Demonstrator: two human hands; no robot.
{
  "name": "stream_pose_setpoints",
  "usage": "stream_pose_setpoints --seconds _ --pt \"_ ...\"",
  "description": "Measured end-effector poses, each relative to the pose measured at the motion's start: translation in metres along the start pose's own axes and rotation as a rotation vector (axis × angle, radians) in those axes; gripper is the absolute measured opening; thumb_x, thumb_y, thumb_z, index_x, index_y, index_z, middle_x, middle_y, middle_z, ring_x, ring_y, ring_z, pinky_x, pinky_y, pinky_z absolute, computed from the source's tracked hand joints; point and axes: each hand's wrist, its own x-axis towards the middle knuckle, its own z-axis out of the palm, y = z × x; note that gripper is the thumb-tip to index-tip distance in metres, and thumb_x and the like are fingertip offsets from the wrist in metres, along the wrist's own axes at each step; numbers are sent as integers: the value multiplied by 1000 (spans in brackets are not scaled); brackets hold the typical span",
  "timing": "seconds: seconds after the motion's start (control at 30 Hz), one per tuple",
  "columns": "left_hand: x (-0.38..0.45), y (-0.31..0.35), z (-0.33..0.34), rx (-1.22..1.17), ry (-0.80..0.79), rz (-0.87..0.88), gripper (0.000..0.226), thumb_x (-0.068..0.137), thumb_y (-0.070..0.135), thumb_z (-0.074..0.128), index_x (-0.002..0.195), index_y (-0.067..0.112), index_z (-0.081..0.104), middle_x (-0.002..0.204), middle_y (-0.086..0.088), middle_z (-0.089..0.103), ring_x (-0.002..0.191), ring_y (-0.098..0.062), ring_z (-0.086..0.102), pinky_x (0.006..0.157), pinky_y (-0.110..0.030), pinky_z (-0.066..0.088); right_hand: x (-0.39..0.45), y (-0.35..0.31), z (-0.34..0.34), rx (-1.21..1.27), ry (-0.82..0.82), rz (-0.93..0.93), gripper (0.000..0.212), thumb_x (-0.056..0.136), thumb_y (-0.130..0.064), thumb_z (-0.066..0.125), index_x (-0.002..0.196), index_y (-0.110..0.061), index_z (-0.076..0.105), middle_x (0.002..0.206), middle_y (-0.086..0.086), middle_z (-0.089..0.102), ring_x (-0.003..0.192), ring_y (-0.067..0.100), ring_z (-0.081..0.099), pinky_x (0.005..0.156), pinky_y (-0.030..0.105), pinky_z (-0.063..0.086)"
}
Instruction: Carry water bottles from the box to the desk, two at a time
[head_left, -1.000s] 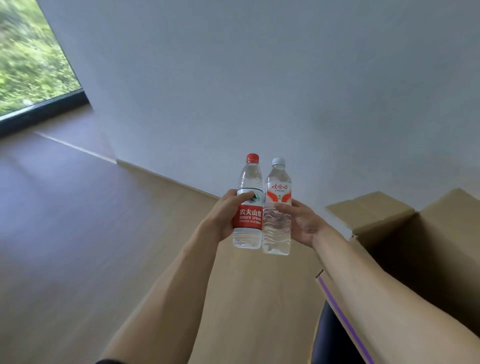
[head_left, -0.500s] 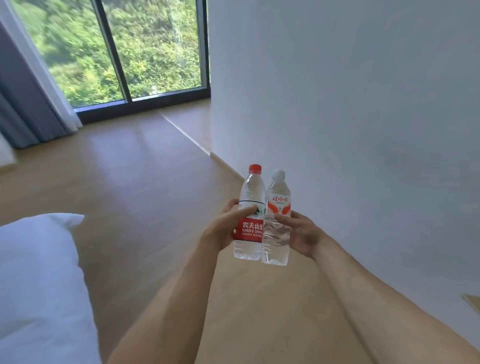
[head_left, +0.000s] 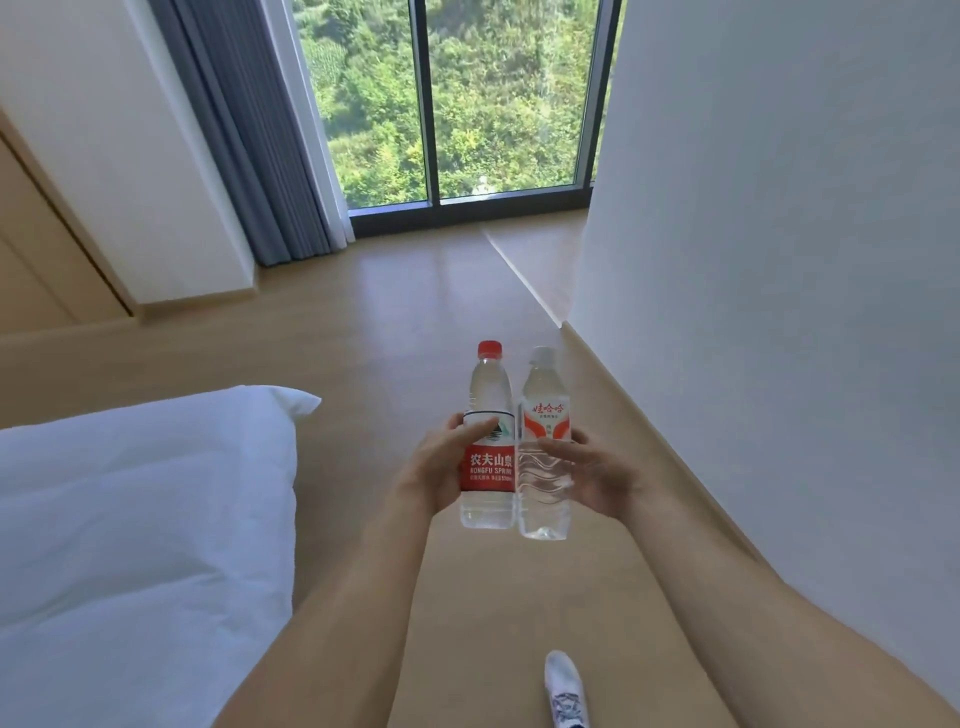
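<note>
Left hand (head_left: 441, 467) grip curls round red-cap bottle (head_left: 488, 441), right hand (head_left: 597, 478) grip round white-cap bottle (head_left: 544, 447), both upright, touching, mid-air over floor (head_left: 395, 322) w/ desk not in view; risk: smooth wet-look plastic may slip if grip loosens while walking.

A bedroom: white bedding (head_left: 130, 519), grey curtain (head_left: 249, 145), wooden floor (head_left: 389, 322), tall window (head_left: 457, 98) onto trees
</note>
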Motion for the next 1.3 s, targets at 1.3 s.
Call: stream_pose_setpoints --seconds 1.3 --pt "358 281 -213 -51 385 161 57 66 28 79 121 25 65 104 -9 73 89 -28 66 75 -38 55 557 -212 82 -233 -342 160 68 67 -17 83 130 -6 60 115 18 65 109 35 61 97 55 46"
